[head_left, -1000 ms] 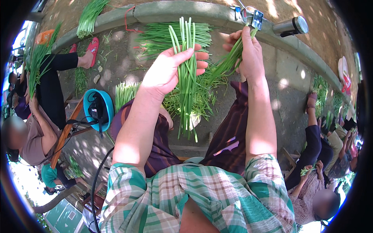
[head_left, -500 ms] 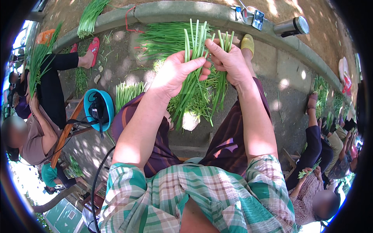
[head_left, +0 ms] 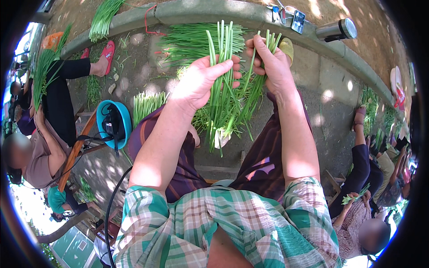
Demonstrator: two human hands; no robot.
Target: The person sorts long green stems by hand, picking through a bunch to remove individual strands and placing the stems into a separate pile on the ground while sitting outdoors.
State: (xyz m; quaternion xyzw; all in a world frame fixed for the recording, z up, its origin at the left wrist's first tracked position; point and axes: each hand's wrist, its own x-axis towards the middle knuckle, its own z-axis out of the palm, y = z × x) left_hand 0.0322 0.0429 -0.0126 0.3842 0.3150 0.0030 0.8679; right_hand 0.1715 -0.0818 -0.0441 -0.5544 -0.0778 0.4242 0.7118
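Note:
My left hand (head_left: 203, 82) is closed round a small bunch of chives (head_left: 219, 96), pale thick stem ends up and green leaves hanging down. To its right, my right hand (head_left: 276, 69) pinches a thinner bunch of chives (head_left: 254, 100) between thumb and fingers, leaves trailing toward my lap. The two hands are apart. Beneath them, loose green leaves lie between my knees, partly hidden by the bunches, with a pale object (head_left: 221, 137) under the leaf tips. Beyond my hands lies a large pile of chives (head_left: 192, 42); another stack (head_left: 147, 105) lies by my left knee.
A blue basin (head_left: 126, 127) with a black bag in it stands at my left. On the far kerb (head_left: 187, 13) are a phone (head_left: 298, 21) and a steel flask (head_left: 333, 30). People sit on both sides; one at the left holds long chives (head_left: 42, 73).
My hands have moved apart, the right one shifting right with its bunch. The left bunch hangs straighter and slightly lower, and the stems in the right hand fan out more.

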